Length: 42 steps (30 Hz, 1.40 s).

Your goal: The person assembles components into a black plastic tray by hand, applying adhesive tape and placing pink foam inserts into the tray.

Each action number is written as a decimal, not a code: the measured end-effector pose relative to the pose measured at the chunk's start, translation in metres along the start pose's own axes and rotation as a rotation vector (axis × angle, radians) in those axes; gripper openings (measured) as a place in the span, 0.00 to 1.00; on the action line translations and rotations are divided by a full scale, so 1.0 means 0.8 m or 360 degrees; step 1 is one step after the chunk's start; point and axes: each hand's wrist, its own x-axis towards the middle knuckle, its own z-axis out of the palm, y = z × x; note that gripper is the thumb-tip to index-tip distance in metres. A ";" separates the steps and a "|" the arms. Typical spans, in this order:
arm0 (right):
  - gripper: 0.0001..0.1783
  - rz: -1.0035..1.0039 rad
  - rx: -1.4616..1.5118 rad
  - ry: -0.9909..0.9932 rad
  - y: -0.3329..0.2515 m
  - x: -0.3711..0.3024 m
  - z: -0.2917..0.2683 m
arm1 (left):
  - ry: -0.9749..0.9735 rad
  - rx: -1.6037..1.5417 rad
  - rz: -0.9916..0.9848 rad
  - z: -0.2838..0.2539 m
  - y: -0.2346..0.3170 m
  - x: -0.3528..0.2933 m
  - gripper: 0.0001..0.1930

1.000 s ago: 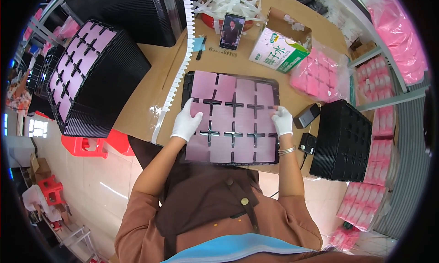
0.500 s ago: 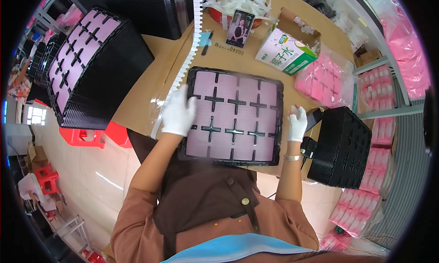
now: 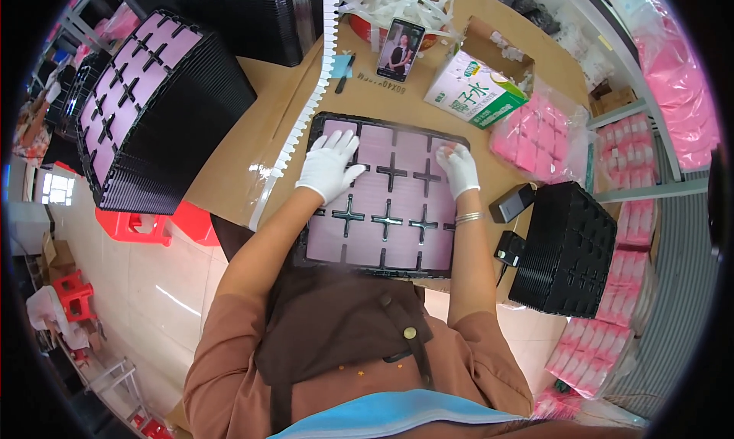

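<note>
Two white-gloved hands are resting on the flat black plastic tray with pink rectangular pads (image 3: 386, 202) in its compartments. Left hand (image 3: 330, 166) is lying palm down with fingers spread over the tray's upper-left cells; half a second ago it was sitting lower, at the left edge. Right hand (image 3: 457, 168) is pressing flat, fingers loosely together, on the upper-right pads, having come in from the right rim where it was gripping the edge. Neither hand is pinching or lifting anything. The tray is lying flat on the brown cardboard-covered table (image 3: 252, 126), straight in front of the person, squarer to the body than a second ago. Judging from this, the hands are now smoothing or seating the pads in the far row.

Outward: a white notched plastic strip (image 3: 315, 80) is lying just left of the tray; a tall stack of black trays filled with pink pads (image 3: 145, 103) is sitting well to the left; a smaller stack of empty black trays (image 3: 569, 248) is standing to the right.
</note>
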 end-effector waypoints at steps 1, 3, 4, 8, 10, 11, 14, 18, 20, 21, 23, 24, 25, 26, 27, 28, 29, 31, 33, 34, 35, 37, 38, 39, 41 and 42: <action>0.14 0.0075 0.0247 -0.0013 0.000 0.005 0.007 | 0.0026 0.0012 0.0011 0.001 0.006 0.008 0.28; 0.11 0.0141 0.0520 0.0034 0.002 0.006 0.014 | 0.0067 0.0002 0.0073 0.001 0.005 0.012 0.28; 0.11 0.0144 0.0524 0.0042 0.002 0.000 0.008 | 0.0061 0.0001 0.0080 -0.004 0.002 0.005 0.28; 0.07 0.0111 0.0159 -0.0112 -0.002 -0.081 -0.041 | -0.0178 -0.0016 0.0307 -0.038 0.006 -0.074 0.31; 0.06 0.0422 0.0260 -0.0377 -0.014 -0.143 -0.049 | -0.0479 -0.0119 0.0536 -0.057 0.025 -0.120 0.32; 0.09 0.0602 0.0177 -0.0557 -0.025 -0.171 -0.044 | -0.0581 -0.0196 0.0595 -0.068 0.035 -0.142 0.31; 0.07 0.0457 -0.0090 -0.0759 0.029 -0.202 -0.078 | -0.0637 -0.0397 0.0518 -0.070 0.046 -0.187 0.23; 0.09 0.0064 -0.1084 0.0175 0.005 -0.204 -0.074 | 0.0137 -0.0710 0.0037 -0.052 0.026 -0.216 0.20; 0.14 -0.0180 -0.1273 0.0586 0.000 -0.197 -0.068 | 0.0240 -0.0776 -0.0988 -0.046 0.045 -0.223 0.19; 0.14 -0.0187 -0.1269 0.0601 0.000 -0.194 -0.068 | 0.0090 -0.0962 -0.1120 -0.040 0.044 -0.220 0.22; 0.16 -0.0064 -0.1186 0.0617 0.007 -0.187 -0.066 | 0.0086 -0.0894 -0.1139 -0.031 0.043 -0.214 0.24; 0.16 -0.0077 -0.1177 0.0617 0.020 -0.184 -0.070 | 0.0079 -0.0826 -0.1179 -0.030 0.042 -0.213 0.25; 0.17 -0.0099 -0.1015 0.0648 0.037 -0.181 -0.078 | 0.0078 -0.0743 -0.1140 -0.033 0.042 -0.213 0.24; 0.18 -0.0127 -0.0849 0.0661 0.046 -0.176 -0.079 | 0.0106 -0.0726 -0.1154 -0.034 0.043 -0.215 0.24; 0.17 -0.0130 -0.0946 0.0709 0.011 -0.187 -0.063 | 0.0159 -0.0958 -0.1239 -0.035 0.042 -0.221 0.24; 0.15 -0.0224 -0.0726 0.0734 0.039 -0.179 -0.080 | 0.0223 -0.1188 -0.1320 -0.038 0.042 -0.228 0.23; 0.14 -0.0097 -0.0499 0.0640 0.020 -0.183 -0.081 | 0.0432 -0.1695 -0.1311 -0.052 0.046 -0.229 0.24; 0.17 -0.0327 -0.0087 0.0536 -0.044 -0.200 -0.048 | 0.0750 -0.1866 -0.1227 -0.102 0.039 -0.232 0.24; 0.21 -0.0368 0.0411 0.0299 -0.112 -0.215 -0.003 | 0.1031 -0.1772 -0.1167 -0.179 0.031 -0.243 0.25; 0.23 -0.0485 0.0584 0.0177 -0.131 -0.212 0.015 | 0.1042 -0.1502 -0.1230 -0.221 0.017 -0.253 0.26; 0.23 -0.0578 0.0531 0.0101 -0.144 -0.206 0.039 | 0.1221 -0.1355 -0.1249 -0.246 -0.007 -0.264 0.26; 0.24 -0.0698 0.0301 -0.0075 -0.155 -0.182 0.093 | 0.1572 -0.1401 -0.1227 -0.300 -0.049 -0.276 0.25; 0.22 -0.0626 0.0284 -0.0244 -0.143 -0.161 0.114 | 0.1729 -0.1621 -0.1156 -0.320 -0.074 -0.271 0.25; 0.22 -0.0496 0.0306 -0.0412 -0.132 -0.143 0.141 | 0.1799 -0.1555 -0.1183 -0.336 -0.105 -0.274 0.24; 0.24 -0.0147 0.0439 -0.0625 -0.100 -0.102 0.195 | 0.1884 -0.1497 -0.1244 -0.361 -0.163 -0.276 0.22; 0.25 -0.0036 0.0468 -0.0637 -0.087 -0.084 0.220 | 0.1912 -0.1492 -0.1282 -0.368 -0.190 -0.278 0.22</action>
